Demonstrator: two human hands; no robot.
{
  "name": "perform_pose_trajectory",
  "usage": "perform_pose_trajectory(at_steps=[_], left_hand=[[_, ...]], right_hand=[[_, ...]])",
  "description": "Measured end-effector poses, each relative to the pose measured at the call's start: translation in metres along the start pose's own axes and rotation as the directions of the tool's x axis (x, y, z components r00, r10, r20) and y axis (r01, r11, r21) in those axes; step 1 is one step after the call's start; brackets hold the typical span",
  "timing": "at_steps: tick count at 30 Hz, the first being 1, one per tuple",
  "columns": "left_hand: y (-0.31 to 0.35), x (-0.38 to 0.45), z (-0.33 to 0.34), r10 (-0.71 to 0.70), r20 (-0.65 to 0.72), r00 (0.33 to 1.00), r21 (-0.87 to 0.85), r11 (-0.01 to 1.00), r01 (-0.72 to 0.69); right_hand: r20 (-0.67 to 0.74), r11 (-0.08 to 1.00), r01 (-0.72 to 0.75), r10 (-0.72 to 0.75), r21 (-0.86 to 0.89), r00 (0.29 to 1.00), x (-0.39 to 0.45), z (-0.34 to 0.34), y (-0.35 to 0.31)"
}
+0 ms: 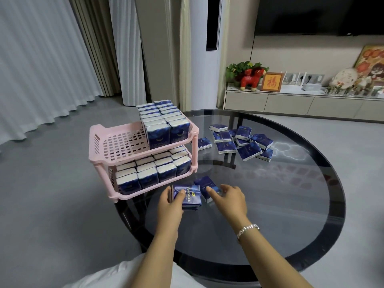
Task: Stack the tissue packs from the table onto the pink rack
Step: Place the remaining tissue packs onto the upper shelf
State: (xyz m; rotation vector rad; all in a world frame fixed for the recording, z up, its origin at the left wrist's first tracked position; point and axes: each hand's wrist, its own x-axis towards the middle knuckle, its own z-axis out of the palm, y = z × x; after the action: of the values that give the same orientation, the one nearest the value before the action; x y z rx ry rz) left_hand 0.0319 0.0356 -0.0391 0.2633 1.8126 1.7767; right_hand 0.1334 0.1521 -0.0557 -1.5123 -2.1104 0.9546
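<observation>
Left hand (169,201): grips a small stack of tissue packs (188,196) just before the pink rack (116,142).
Right hand (230,199): fingers closing on another pack (205,185) on the glass table (291,204).
Loose packs (241,142): scattered farther back.

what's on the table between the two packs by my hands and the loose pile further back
Nothing: in the head view, only bare glass table lies between the two packs by the hands and the loose pile.
</observation>
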Motion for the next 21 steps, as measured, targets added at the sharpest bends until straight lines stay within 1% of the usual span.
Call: perform_pose_trajectory(at_steps=[2, 3, 5, 7, 9, 10, 11, 12, 13, 14, 15, 17, 19, 21], left_hand=[[0.001, 0.001, -0.001, -0.009, -0.023, 1.000, -0.018, 1.000, 0.008], [0.002, 0.001, -0.001, -0.008, -0.035, 0.999, -0.026, 1.000, 0.007], [0.005, -0.001, -0.002, -0.001, -0.045, 0.999, -0.033, 0.999, 0.000], [0.008, -0.003, -0.003, 0.000, -0.051, 0.999, -0.044, 0.999, -0.002], [0.009, -0.004, -0.003, 0.014, -0.053, 0.998, -0.075, 0.997, -0.018], [0.010, -0.004, -0.003, 0.025, -0.048, 0.999, -0.079, 0.996, -0.029], [0.010, -0.004, -0.003, 0.036, -0.038, 0.999, -0.070, 0.997, -0.039], [0.010, -0.004, -0.003, 0.043, -0.020, 0.999, -0.054, 0.998, -0.044], [0.010, -0.004, -0.002, 0.042, 0.002, 0.999, -0.038, 0.998, -0.042], [0.009, -0.004, -0.001, 0.034, 0.026, 0.999, -0.023, 0.999, -0.034], [0.007, -0.003, 0.000, 0.026, 0.046, 0.999, -0.003, 1.000, -0.026], [0.006, -0.004, 0.004, 0.018, 0.089, 0.996, 0.032, 0.999, -0.021], [0.007, -0.007, 0.007, 0.020, 0.126, 0.992, 0.042, 0.999, -0.026], [0.009, -0.012, 0.010, 0.037, 0.153, 0.988, 0.011, 0.999, -0.040]], right_hand=[[-0.008, 0.994, 0.004, -0.005, -0.112, 1.000, 0.000, 0.002, -0.008], [-0.008, 0.991, 0.009, -0.011, -0.132, 1.000, 0.001, 0.003, -0.011], [0.016, 0.993, 0.004, -0.002, -0.116, 1.000, 0.004, 0.003, -0.015], [0.048, 0.999, -0.002, 0.004, -0.054, 0.999, 0.004, 0.004, -0.015], [0.048, 0.996, 0.013, -0.017, 0.085, 0.999, 0.003, 0.005, -0.013], [0.036, 0.977, 0.021, -0.029, 0.210, 0.999, 0.001, 0.004, -0.010], [0.027, 0.929, 0.021, -0.034, 0.370, 0.999, -0.002, -0.001, -0.010], [0.035, 0.846, 0.014, -0.039, 0.533, 0.999, -0.005, -0.006, -0.010], [0.055, 0.759, 0.011, -0.062, 0.651, 0.997, -0.007, -0.013, -0.011], [0.081, 0.703, 0.017, -0.105, 0.711, 0.991, -0.011, -0.020, -0.012], [0.108, 0.688, 0.033, -0.161, 0.725, 0.981, -0.013, -0.024, -0.012], [0.154, 0.697, 0.078, -0.263, 0.713, 0.952, -0.018, -0.028, -0.012], [0.183, 0.727, 0.113, -0.315, 0.677, 0.931, -0.020, -0.029, -0.012], [0.201, 0.784, 0.154, -0.335, 0.601, 0.920, -0.020, -0.028, -0.013]])
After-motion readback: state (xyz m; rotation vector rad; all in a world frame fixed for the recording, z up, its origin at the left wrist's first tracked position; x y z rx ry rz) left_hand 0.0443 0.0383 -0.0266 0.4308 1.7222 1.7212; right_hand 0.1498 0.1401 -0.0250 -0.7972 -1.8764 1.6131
